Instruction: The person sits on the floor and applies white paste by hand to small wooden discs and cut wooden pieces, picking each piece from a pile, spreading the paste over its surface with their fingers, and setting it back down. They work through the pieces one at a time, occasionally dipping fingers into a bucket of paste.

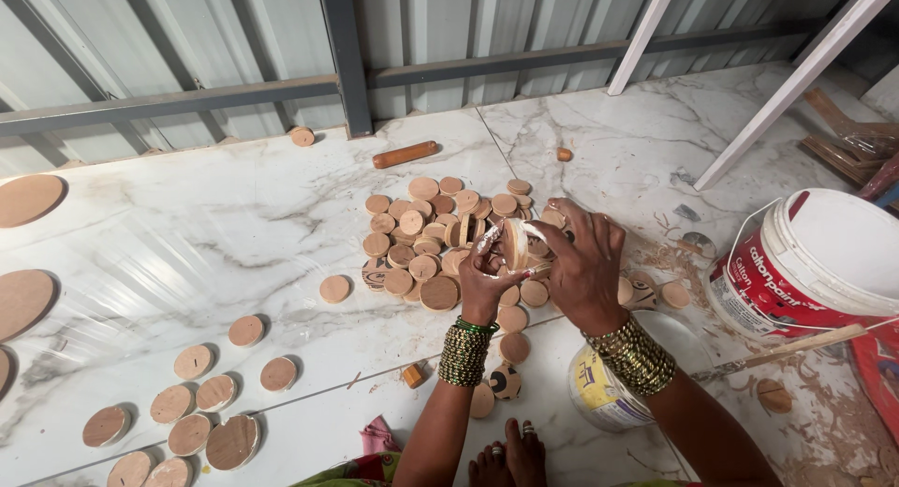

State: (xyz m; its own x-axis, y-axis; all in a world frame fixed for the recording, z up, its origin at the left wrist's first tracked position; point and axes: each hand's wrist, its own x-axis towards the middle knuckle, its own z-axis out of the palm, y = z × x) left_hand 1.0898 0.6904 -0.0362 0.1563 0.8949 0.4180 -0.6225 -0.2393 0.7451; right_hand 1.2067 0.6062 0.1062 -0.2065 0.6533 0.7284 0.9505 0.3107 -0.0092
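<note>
White marble floor [215, 234], a heap of small round wooden discs [426, 239] piled in the middle, more discs [192, 407] spread at the left, a wooden stick [405, 154] laid near the wall, a red-and-white bucket [810, 262] tipped at the right, wood shavings [674, 258] scattered beside it

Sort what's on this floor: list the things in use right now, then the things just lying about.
In use:
- round wooden disc, held on edge between left hand and right hand
- pile of wooden discs just beyond the hands

Lying about:
- white paint bucket
- wooden dowel
- spread-out discs
- small tub
</note>
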